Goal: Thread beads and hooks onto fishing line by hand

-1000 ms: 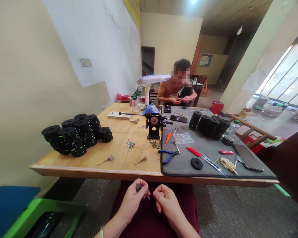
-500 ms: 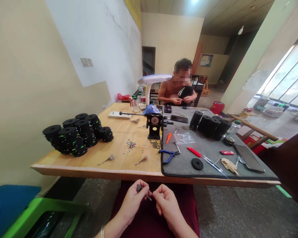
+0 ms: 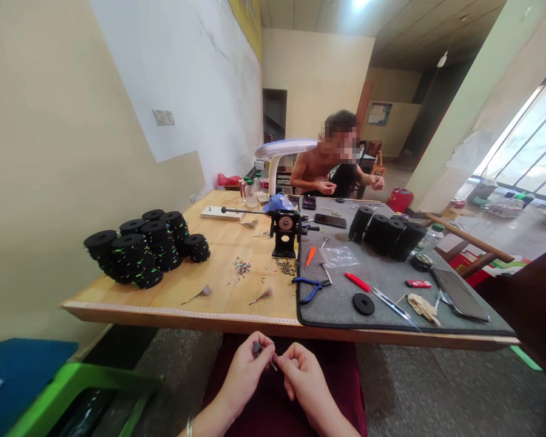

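Observation:
Over my lap, in front of the table edge, my left hand (image 3: 247,369) is closed around a small dark grey piece (image 3: 256,348); a thin pale end pokes out below the fingers. Right beside it, my right hand (image 3: 303,375) is closed in a pinch, thumb against forefinger, almost touching the left fingertips. Whatever lies in that pinch is too small to make out. On the table just beyond lie two small bundles of fine stems, one bundle (image 3: 204,291) at left and another bundle (image 3: 264,294) nearer the middle.
Black foam spools (image 3: 128,252) studded with coloured bits stand at left; plain black spools (image 3: 377,228) stand at right. A winding device (image 3: 284,233), beads (image 3: 242,266), blue pliers (image 3: 310,289), scissors (image 3: 391,302) and a lamp (image 3: 286,145) occupy the table (image 3: 164,297). Another person (image 3: 309,167) sits opposite.
My hands keep nearly the same pose, with the right fingers slightly closer to the left. The person opposite has moved one hand outward to the right. The view has shifted slightly.

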The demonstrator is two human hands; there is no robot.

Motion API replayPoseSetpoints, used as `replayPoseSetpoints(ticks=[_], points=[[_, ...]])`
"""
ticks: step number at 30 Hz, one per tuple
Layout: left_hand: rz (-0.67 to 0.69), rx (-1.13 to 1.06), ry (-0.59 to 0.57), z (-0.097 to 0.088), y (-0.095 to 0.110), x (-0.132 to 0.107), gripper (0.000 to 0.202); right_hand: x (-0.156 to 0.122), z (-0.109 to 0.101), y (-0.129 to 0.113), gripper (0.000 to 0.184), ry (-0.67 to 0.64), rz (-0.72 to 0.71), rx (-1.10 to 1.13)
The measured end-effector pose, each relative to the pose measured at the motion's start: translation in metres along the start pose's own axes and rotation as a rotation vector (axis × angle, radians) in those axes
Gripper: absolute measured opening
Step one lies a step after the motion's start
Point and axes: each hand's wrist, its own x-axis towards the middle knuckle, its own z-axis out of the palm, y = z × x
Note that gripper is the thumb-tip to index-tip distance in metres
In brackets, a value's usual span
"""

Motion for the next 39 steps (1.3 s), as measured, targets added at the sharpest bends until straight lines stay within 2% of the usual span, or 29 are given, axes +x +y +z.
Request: replayPoseSetpoints(ticks=[8,24,34,39], points=[[0.044,0.059,-0.002,-0.001,0.001,-0.002,0.019,0.002,0.000,0.001,0.044,-0.001,0.007,0.001],[0.229,0.393,-0.010,0.002,0.008,-0.009,0.016,0.007,-0.002,0.004,0.039,0.015,-0.013,0.024],[0.277,0.537,-0.019,0.002,0.010,-0.011,0.015,0.007,-0.002,0.005,0.034,0.024,-0.028,0.031],[0.282,0.533,-0.030,0.001,0.009,-0.011,0.013,0.005,-0.003,0.000,0.036,0.002,-0.042,0.066]])
